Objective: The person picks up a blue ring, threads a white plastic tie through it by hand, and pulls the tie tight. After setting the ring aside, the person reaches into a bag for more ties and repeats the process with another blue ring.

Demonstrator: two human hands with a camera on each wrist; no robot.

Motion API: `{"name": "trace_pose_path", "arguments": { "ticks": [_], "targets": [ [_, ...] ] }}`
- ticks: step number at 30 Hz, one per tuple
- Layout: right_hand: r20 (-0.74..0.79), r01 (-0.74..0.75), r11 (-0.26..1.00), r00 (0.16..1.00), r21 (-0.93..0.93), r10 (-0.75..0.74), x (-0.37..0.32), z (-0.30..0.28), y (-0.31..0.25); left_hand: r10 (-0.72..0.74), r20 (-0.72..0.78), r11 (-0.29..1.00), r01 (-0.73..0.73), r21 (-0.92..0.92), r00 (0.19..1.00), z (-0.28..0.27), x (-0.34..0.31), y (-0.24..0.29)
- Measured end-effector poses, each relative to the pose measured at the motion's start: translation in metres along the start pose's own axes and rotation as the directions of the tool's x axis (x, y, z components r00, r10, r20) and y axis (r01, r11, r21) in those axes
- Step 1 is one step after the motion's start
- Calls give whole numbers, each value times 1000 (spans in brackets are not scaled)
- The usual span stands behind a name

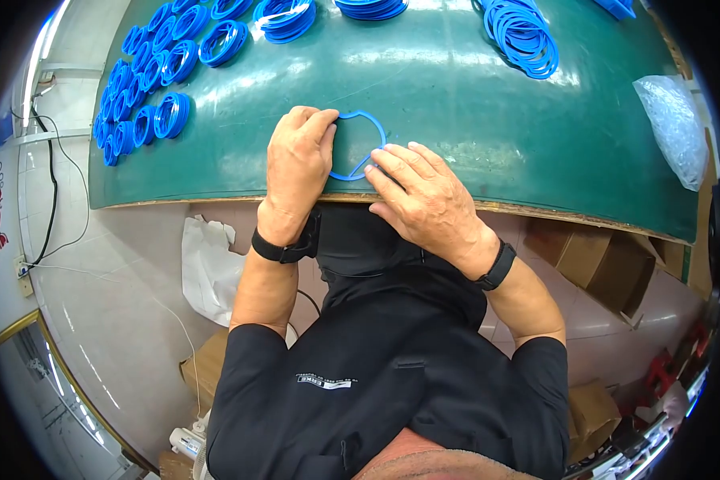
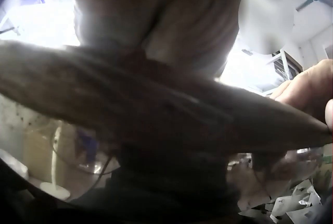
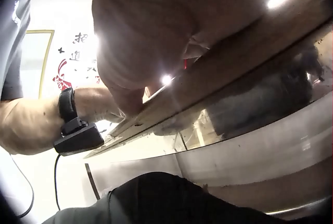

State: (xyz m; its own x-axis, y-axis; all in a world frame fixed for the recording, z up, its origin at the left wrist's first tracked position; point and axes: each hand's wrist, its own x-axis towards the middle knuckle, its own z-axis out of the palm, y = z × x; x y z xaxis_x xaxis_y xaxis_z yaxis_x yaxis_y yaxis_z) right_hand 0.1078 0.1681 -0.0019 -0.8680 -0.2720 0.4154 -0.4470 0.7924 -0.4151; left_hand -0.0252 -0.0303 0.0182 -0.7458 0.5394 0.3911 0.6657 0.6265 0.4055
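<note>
A thin blue ring (image 1: 382, 129) lies on the green tabletop near its front edge, between the two hands. At the ring's upper left, my left hand (image 1: 300, 152) pinches it between thumb and bent fingers, covering its left side. My right hand (image 1: 424, 192) touches the ring's right side with its fingertips, fingers mostly extended and thumb apart. A thin blue strand slants across the ring's lower right, by those fingertips. In the wrist views, the table edge and the hands' undersides hide the ring.
Bundles of blue rings (image 1: 170, 116) crowd the table's left side, with more stacks (image 1: 372, 6) at the back. A loose fanned pile of rings (image 1: 522, 40) lies back right. A clear plastic bag (image 1: 670, 128) sits at the right edge. Cardboard boxes (image 1: 592, 260) stand below the table.
</note>
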Motion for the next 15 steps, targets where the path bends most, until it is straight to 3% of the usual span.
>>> {"name": "trace_pose_path", "arguments": {
  "ticks": [15],
  "targets": [
    [-30,-18,1000,999,0,18,-1,3,-3,65,-80,991,-55,121,995,11,-8,3]
  ]
}}
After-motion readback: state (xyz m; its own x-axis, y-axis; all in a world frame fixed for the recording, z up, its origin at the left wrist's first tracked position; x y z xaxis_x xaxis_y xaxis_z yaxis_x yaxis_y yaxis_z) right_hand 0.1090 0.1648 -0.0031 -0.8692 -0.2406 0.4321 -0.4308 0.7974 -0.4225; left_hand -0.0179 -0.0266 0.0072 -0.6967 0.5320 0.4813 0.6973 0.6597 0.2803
